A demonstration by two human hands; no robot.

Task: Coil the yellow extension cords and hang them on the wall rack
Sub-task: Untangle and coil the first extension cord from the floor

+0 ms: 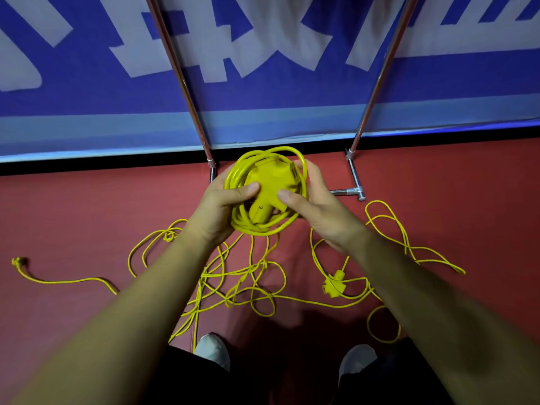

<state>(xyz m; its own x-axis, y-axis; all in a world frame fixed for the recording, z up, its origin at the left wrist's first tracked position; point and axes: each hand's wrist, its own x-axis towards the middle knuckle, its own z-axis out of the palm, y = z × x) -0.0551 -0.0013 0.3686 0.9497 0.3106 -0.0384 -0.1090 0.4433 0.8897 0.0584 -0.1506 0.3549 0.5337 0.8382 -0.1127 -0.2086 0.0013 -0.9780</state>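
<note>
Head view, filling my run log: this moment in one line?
left hand: grips coiled cord | right hand: grips coiled cord | loose cords: tangled on floor | hanging: not done

The only writing stands on the blue banner point(81, 97), beyond the fingertips point(310, 170) of the right hand point(321, 209); it is a row of large white character strokes, cut off by the top edge, so only their lower parts show; none can be read; the yellow socket block point(270, 179), pinched under the thumbs of that hand and the left hand point(216, 209), bears nothing legible at this size.
</note>
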